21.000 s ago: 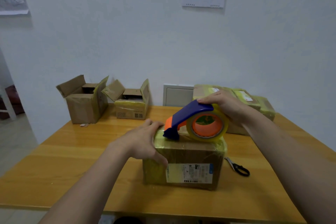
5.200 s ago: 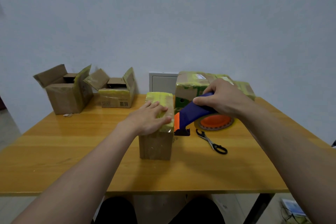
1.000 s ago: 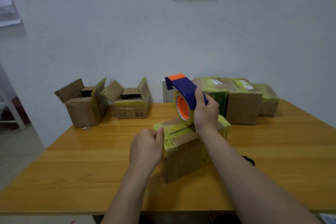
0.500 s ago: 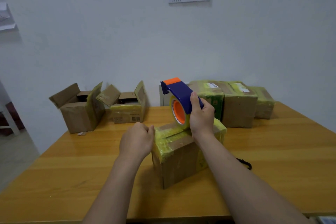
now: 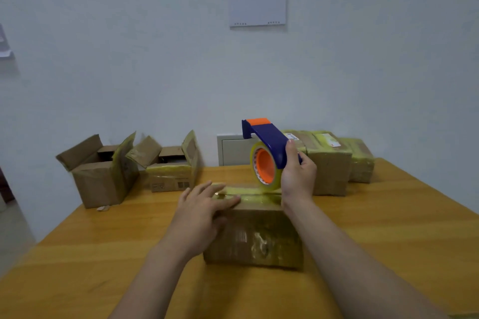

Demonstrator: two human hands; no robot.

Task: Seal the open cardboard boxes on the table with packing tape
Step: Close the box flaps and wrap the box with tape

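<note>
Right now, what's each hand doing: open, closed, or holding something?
Left hand: open, fingers laid flat on the taped top of the box.
Right hand: closed around the tape dispenser, held upright over that box.

Left hand (image 5: pixel 201 208) flat, fingers straight, on taped box (image 5: pixel 255 235) top; right hand (image 5: pixel 298 176) grips blue tape dispenser (image 5: pixel 268 149) upright above box; two open boxes (image 5: pixel 101 171) far-left on table (image 5: pixel 388 228).

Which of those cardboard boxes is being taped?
The brown cardboard box nearest the camera: the left hand lies flat on its top and the right hand holds the blue tape dispenser on it. Other boxes stand untouched behind.
</note>
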